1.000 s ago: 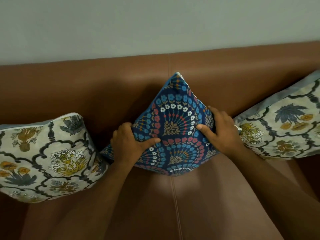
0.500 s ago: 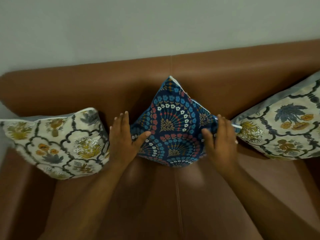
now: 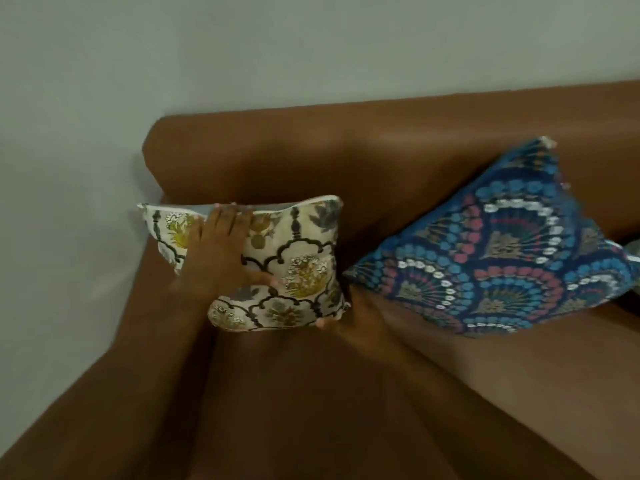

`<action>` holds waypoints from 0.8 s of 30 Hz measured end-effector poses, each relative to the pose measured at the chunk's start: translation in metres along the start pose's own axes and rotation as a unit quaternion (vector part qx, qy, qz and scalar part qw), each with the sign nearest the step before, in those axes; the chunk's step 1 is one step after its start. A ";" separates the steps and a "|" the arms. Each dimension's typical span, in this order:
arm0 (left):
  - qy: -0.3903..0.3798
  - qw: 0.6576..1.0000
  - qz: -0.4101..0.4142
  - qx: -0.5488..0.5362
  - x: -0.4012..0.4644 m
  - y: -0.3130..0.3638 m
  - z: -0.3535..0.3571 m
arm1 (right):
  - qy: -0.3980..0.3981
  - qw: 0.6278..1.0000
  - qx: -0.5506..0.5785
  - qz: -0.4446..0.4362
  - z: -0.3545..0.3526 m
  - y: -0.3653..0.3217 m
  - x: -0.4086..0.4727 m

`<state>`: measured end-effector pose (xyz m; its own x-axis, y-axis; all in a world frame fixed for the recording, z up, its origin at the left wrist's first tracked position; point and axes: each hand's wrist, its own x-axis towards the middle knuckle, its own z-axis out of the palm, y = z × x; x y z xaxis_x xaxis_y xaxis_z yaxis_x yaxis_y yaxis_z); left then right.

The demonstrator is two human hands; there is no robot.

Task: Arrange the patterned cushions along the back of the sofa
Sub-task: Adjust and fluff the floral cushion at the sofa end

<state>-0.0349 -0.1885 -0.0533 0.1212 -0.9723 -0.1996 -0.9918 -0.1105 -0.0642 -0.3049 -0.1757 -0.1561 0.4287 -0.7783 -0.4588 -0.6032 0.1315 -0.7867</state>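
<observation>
A cream floral cushion [image 3: 298,268] stands at the left end of the brown sofa [image 3: 381,161], against the backrest. My left hand [image 3: 221,251] lies over its upper left front, fingers reaching the top edge and thumb pressing the face. My right hand [image 3: 349,323] is at its lower right corner, mostly behind the cushion, only fingertips showing. A blue fan-patterned cushion [image 3: 502,258] leans on one corner against the backrest to the right, nobody touching it. A sliver of a third cushion [image 3: 633,247] shows at the right edge.
A pale wall [image 3: 242,46] runs behind the sofa and down its left side. The sofa's left armrest [image 3: 114,323] is beside the cream cushion. The brown seat [image 3: 485,393] stretches across the foreground.
Both hands have left the blue cushion and moved left to the cream floral cushion. My view has swung left, so the blue cushion now sits at the right.
</observation>
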 end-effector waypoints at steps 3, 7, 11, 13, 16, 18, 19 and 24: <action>0.026 0.999 0.030 0.001 0.014 -0.058 0.030 | -0.016 0.998 0.055 0.005 0.034 0.008 0.046; 0.076 0.996 0.030 -0.024 0.025 -0.102 0.051 | 0.039 0.995 0.084 -0.041 0.076 0.013 0.092; 0.099 0.992 0.000 -0.084 0.025 -0.118 0.055 | 0.191 0.968 0.165 -0.001 0.104 -0.006 0.084; 0.126 0.979 -0.064 -0.150 0.018 -0.133 0.050 | 0.222 0.962 0.156 0.001 0.095 -0.037 0.078; 0.189 0.930 -0.169 -0.266 -0.005 -0.155 0.050 | 0.243 0.965 0.073 -0.068 0.062 -0.099 0.086; 0.221 0.891 -0.224 -0.327 -0.017 -0.158 0.051 | 0.252 0.959 0.003 -0.132 0.035 -0.132 0.100; 0.221 0.878 -0.245 -0.347 -0.020 -0.156 0.052 | 0.248 0.956 -0.026 -0.157 0.023 -0.141 0.109; 0.157 0.892 -0.249 -0.344 -0.020 -0.147 0.070 | 0.246 0.934 -0.164 -0.200 0.008 -0.115 0.138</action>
<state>0.1116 -0.1383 -0.1083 0.6439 -0.7647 -0.0240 -0.6209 -0.5407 0.5676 -0.1708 -0.2932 -0.1326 0.3510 -0.9237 0.1538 -0.6692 -0.3623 -0.6488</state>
